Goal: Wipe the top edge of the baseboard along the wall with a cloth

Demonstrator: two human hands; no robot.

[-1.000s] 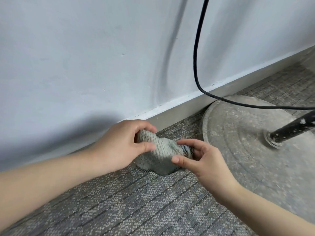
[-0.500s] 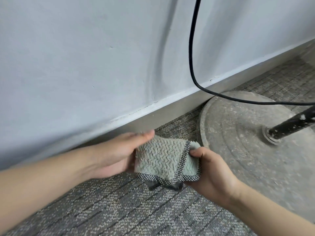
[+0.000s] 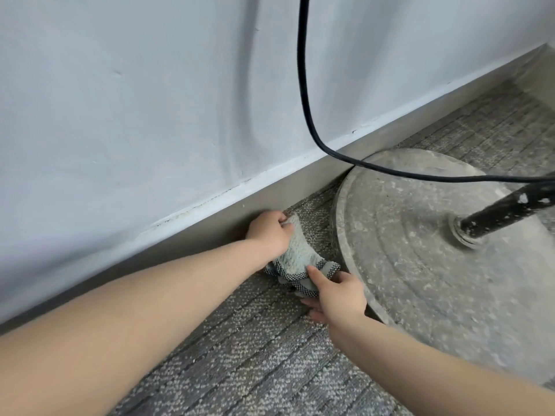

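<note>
The left hand (image 3: 270, 235) grips the pale green terry cloth with checked trim (image 3: 295, 256) low against the grey baseboard (image 3: 180, 244), the right hand (image 3: 339, 295) pinching its hem, so it should be lifted onto the top edge before sliding along.

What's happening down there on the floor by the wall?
A person is crouched over the carpet holding a pale green cloth in both hands. The left hand grips its upper end right by the grey baseboard, while the right hand pinches the checked hem lower down. The cloth sits low, near the floor, not yet on the baseboard's top edge. Just to the right stands a dusty round stand base with a black cable hanging over it.
</note>
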